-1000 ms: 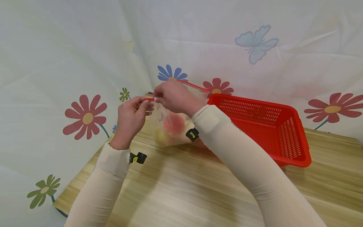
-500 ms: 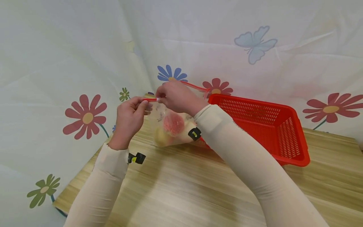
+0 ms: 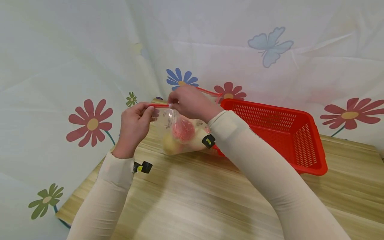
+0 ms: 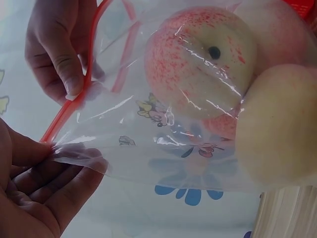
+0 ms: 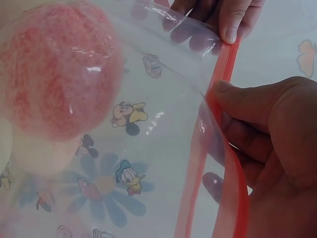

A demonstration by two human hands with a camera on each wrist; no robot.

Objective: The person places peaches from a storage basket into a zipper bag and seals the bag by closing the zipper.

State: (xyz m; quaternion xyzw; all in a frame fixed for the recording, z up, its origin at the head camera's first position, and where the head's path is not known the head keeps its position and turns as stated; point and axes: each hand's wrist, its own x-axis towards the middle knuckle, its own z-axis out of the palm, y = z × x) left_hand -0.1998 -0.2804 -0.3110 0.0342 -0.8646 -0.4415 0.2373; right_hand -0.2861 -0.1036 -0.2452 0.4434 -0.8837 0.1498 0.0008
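A clear zip bag (image 3: 165, 120) with a red zip strip (image 3: 159, 106) and cartoon prints stands upright on the table. Through its film show a pink-speckled peach (image 4: 198, 54) and a smooth yellowish fruit (image 4: 277, 129). My left hand (image 3: 135, 125) pinches the zip strip at the bag's left corner between thumb and fingers. Just right of it, my right hand (image 3: 190, 101) pinches the strip at a small white piece (image 3: 170, 106). Beyond my right hand, the two red edges (image 5: 190, 198) of the mouth stand apart.
Beside the bag, on its right, is a red perforated plastic basket (image 3: 276, 133). Both stand on a wood-grain table (image 3: 186, 200). A white sheet (image 3: 210, 40) printed with flowers and a butterfly hangs behind and at the left.
My right hand has slid a little to the right along the zip strip, baring more red strip between the hands. My left hand has shifted slightly left, still pinching the corner.
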